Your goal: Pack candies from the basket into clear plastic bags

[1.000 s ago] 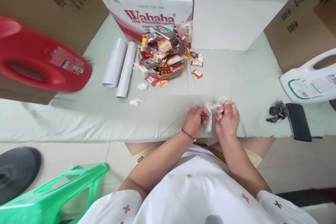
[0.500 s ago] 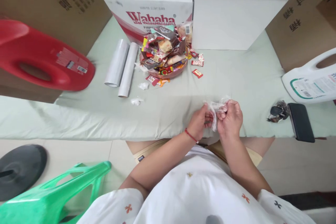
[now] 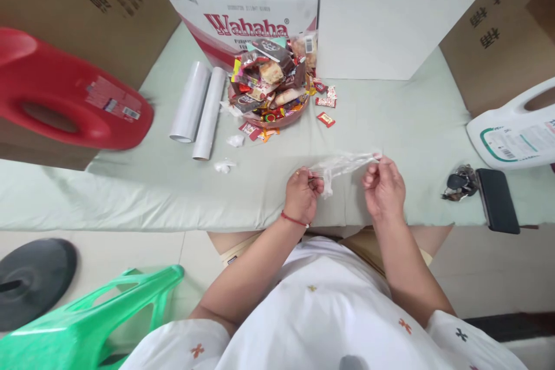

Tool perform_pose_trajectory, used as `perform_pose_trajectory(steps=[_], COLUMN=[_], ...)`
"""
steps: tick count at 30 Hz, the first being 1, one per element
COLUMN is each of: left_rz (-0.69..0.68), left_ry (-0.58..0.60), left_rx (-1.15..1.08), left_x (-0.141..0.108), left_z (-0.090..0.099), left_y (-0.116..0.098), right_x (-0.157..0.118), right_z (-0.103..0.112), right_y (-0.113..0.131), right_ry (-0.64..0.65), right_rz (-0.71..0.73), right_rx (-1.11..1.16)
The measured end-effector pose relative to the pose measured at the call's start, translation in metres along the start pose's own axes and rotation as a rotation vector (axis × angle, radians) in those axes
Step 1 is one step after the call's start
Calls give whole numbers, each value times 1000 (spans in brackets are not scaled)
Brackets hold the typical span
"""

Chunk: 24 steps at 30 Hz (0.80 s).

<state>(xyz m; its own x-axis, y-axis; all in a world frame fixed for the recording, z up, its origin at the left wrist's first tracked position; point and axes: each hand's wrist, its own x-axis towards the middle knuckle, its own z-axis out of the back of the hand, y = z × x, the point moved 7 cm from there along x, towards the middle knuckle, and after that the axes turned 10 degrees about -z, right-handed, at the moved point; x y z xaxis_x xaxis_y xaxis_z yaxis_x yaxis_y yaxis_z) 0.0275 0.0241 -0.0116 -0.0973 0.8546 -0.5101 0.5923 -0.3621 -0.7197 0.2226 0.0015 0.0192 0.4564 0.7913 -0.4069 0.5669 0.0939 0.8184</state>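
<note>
A clear plastic bag [image 3: 342, 166] is stretched between my two hands just above the cloth-covered table. My left hand [image 3: 302, 193], with a red string at the wrist, is closed on its left end. At the right end, my right hand [image 3: 384, 188] pinches the plastic between thumb and fingers. Beyond them, a bowl [image 3: 284, 122] is heaped with wrapped candies and snacks [image 3: 271, 73], and a few wrapped candies [image 3: 326, 119] lie beside it. Two small crumpled white pieces, one [image 3: 235, 140] nearer the bowl and another [image 3: 224, 166] closer to me, rest left of my hands.
Two white rolls [image 3: 191, 103] lie left of the bowl. A red jug [image 3: 73, 92] is at the left, a white jug [image 3: 515, 127] at the right. Keys [image 3: 460, 182] and a phone [image 3: 497, 199] lie near the right front edge. White boxes [image 3: 368, 29] stand behind.
My hands have moved apart, my left hand going left. The plastic that was bunched between them is now drawn out lengthwise.
</note>
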Motion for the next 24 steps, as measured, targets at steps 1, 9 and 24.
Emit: perform_pose_trajectory(steps=[1, 9, 24], left_rz=[-11, -45, -317], left_ry=[-4, 15, 86], left_rx=[-19, -156, 171], left_x=[2, 9, 29], left_z=[1, -4, 41], left_y=[-3, -9, -58], right_x=[-1, -28, -15], right_z=[-3, -16, -17], right_y=[-6, -57, -30], right_ry=[24, 88, 111], right_rz=[-53, -408, -223], right_rx=[-23, -200, -300])
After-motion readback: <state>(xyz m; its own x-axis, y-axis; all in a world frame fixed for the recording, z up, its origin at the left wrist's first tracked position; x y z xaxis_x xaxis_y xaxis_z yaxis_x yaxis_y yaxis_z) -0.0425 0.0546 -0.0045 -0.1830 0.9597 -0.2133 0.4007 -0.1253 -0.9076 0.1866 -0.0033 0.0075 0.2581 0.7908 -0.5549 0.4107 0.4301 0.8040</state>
